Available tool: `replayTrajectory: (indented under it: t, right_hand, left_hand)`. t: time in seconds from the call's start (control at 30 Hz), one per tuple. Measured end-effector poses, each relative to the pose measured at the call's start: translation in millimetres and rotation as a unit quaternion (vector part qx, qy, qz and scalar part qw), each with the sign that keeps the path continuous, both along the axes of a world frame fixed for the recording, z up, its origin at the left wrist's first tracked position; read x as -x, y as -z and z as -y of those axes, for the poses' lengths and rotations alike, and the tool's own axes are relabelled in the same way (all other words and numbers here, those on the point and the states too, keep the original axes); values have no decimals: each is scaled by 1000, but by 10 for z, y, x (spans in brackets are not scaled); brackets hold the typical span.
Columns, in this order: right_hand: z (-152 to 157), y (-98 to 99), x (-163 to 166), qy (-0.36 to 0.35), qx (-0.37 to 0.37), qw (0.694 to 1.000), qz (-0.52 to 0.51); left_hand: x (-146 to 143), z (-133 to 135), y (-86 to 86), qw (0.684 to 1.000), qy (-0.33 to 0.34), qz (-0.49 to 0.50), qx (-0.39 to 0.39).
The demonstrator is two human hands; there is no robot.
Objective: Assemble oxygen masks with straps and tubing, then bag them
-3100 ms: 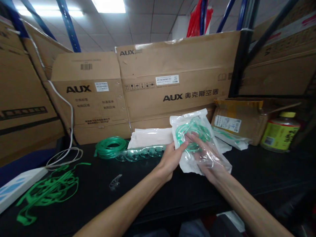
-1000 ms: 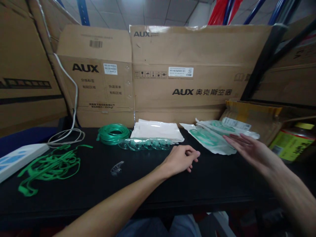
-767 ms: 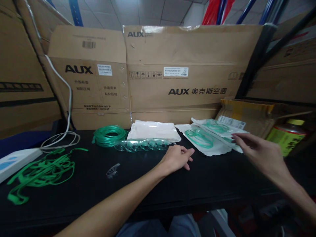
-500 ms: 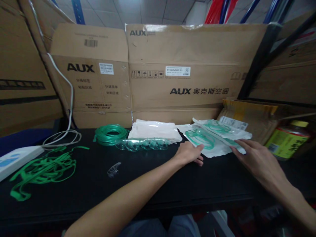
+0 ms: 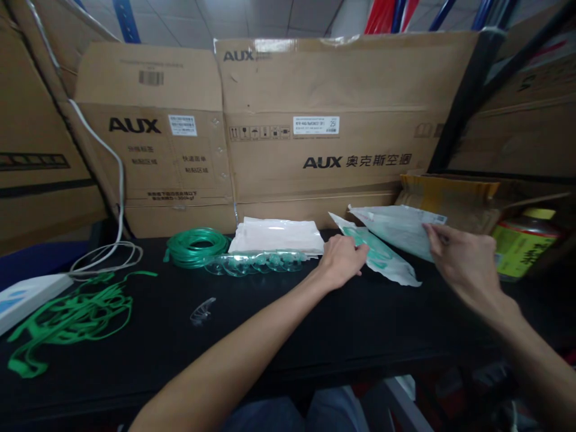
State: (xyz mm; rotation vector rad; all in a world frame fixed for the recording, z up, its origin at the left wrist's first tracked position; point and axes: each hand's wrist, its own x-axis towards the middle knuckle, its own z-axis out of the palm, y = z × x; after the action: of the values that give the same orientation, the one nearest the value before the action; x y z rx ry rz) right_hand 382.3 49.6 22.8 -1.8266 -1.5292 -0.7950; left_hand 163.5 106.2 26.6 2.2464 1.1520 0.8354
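Plastic everywhere on this bench lol. So the right hand (image 5: 459, 259) has thumb and fingers pinched together on the right edge of the upper pouch (image 5: 391, 228), holding that end up off the table, right of centre in the frame. Just left of it, the left hand (image 5: 342, 261) sits on the near corner of the lower pouch (image 5: 387, 264), which lies flat with green tubing visible inside. Its fingers are curled, but I honestly can't tell if they're gripping it or just resting. The two pouches overlap at their far ends.

Further left along the black table (image 5: 360, 336) there's a stack of flat white bags (image 5: 276, 235), a row of clear masks (image 5: 252, 263) in front of it, then a green tubing coil (image 5: 195, 246). Loose green straps (image 5: 67, 315) lie at lower left. AUX cardboard boxes (image 5: 324, 102) fill the back, and a yellow-lidded jar (image 5: 524, 240) stands at far right.
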Motion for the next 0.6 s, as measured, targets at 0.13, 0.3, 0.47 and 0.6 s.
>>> replayTrajectory:
  t: [0.13,0.3,0.47,0.6]
  right_hand:
    - [25,200,309,-108,-20,994,-18]
    - [-58,374,451,-215,-21,974,-64]
    - [-202,337,323,-227,-44,972,-36]
    - [-192,360,295,-190,-16,982,-3]
  left_hand:
    - [-7,-51,19,1000,-15,-10,-6]
    - [22,-102,70,999,-21,-30,-4]
    - [106,-245,0,998,-9,-64,14]
    - [142,-321,-6,996,-8,-88,27]
